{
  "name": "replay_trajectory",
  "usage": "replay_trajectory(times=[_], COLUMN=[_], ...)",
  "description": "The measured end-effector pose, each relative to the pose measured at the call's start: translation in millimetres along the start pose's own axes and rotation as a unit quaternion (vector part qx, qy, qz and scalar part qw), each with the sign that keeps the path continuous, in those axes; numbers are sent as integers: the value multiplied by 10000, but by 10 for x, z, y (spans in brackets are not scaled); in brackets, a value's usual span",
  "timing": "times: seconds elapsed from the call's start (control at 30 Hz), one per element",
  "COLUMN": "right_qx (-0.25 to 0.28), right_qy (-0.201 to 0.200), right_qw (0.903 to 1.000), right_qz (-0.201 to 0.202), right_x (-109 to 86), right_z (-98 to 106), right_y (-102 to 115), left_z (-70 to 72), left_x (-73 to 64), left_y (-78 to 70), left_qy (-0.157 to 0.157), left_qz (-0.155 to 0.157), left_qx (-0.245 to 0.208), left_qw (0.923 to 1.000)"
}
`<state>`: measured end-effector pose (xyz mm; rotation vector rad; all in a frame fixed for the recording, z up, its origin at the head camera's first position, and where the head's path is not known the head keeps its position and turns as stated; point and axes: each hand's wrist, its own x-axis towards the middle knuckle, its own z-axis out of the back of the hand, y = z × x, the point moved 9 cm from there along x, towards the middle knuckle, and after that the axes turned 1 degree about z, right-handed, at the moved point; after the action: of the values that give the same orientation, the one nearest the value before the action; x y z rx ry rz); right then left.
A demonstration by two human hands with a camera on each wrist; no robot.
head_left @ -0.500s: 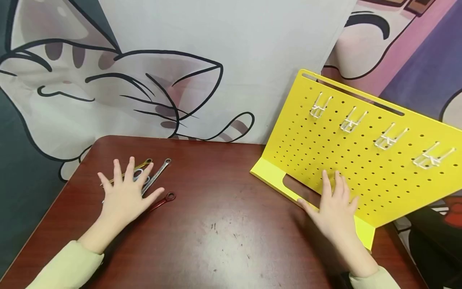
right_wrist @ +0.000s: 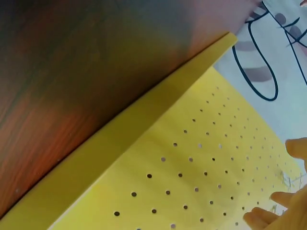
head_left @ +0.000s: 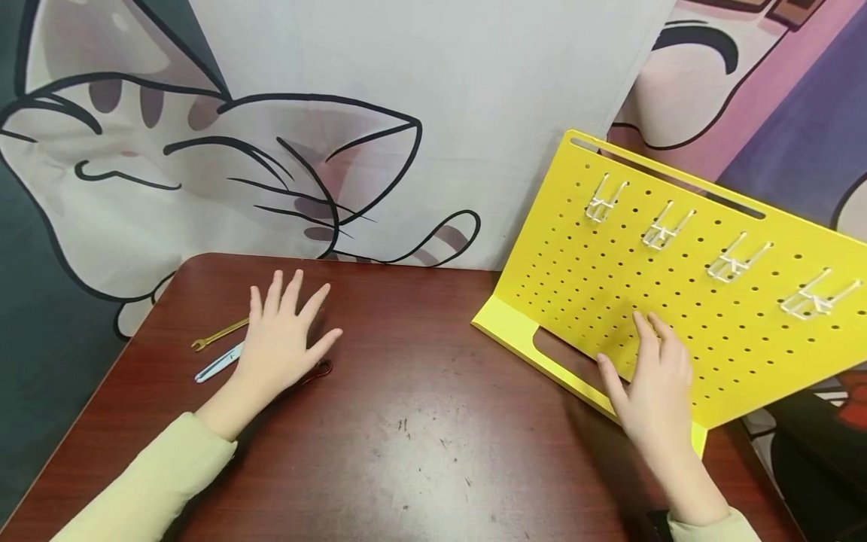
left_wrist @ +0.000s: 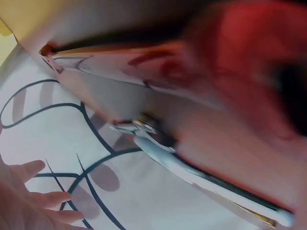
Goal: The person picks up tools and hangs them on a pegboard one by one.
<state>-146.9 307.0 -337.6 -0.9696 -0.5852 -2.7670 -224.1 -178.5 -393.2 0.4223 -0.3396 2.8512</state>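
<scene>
My left hand (head_left: 281, 339), fingers spread and holding nothing, hovers above a small group of tools on the table. A gold wrench (head_left: 220, 333) and the pale blade of what looks like scissors (head_left: 220, 363) stick out to its left. Below its thumb shows the ring end of a dark red wrench (head_left: 320, 369), which looms blurred as a red wrench (left_wrist: 225, 62) in the left wrist view. My right hand (head_left: 657, 403) hangs in front of the yellow pegboard (head_left: 609, 278), its fingers loosely bent around nothing. Whether it touches the board cannot be told.
Several white double hooks (head_left: 664, 227) are fixed along the pegboard's upper part. The board stands on a slotted base (head_left: 504, 324) at the right of the brown table (head_left: 406, 421). A cartoon-printed backdrop (head_left: 474, 75) rises behind the table.
My left hand has moved right across the tools, uncovering the gold wrench's end and the pale blade while covering the silver wrench. My right hand has shifted slightly right, its fingers more bent.
</scene>
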Motion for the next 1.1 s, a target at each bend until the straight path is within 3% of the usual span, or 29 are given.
replay_trajectory(times=[0.17,0.37,0.57,0.83,1.0,1.1], right_qx=[78,260,380,588,710,743], right_qy=[-573,-1011,-1687,-2430,-2856,-3166], right_qw=[9983,9945,9846,9624,9448,9286], right_qz=[107,-72,-268,-1058,-1441,-1786], right_x=[31,31,7,-64,-157,-234], right_z=[176,344,537,764,881,938], right_y=[-2,-75,-184,-334,-486,-537], left_z=[-71,-127,-218,-399,-530,-617], left_x=[149,364,599,951,1146,1226], left_y=[-169,-421,-707,-1110,-1308,-1418], left_qy=[-66,-222,-253,-128,117,325], left_qz=[-209,-480,-657,-833,-721,-654], left_qx=[-153,-437,-744,-1405,-2233,-2590], left_qw=[9996,9976,9947,9865,9720,9631])
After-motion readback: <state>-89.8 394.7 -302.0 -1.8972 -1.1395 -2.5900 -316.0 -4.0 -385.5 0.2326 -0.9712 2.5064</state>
